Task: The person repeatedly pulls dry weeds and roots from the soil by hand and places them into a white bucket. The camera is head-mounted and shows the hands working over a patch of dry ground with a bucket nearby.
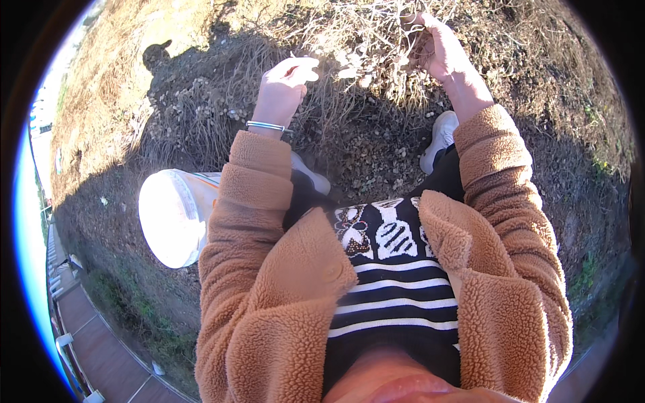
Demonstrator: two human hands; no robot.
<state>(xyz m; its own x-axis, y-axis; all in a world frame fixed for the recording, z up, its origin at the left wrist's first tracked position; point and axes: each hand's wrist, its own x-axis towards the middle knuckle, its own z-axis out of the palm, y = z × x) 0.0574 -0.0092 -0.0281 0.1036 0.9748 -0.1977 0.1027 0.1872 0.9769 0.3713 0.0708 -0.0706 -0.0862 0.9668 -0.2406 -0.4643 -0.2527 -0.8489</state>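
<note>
In the sunlit upper part lies a tangled heap of dried plants (373, 60), with pale pods among the stems that look like peanuts. My right hand (443, 53) grips a clump of dry stems (415, 43) at the heap's right side; its fingers are partly hidden by the stalks. Left of the heap hovers my left hand (289, 75), a silver bangle on its wrist and its fingers bent close together. Whether something small sits between those fingers cannot be made out. Loose pods (221, 101) lie scattered over flattened dry stalks in the shade.
A white plastic bucket (174, 216) stands beside my left forearm, its top washed out by glare. Two pale shoes (438, 138) flank a patch of littered soil. Grass (151, 322) borders a reddish paved path (101, 342) at lower left.
</note>
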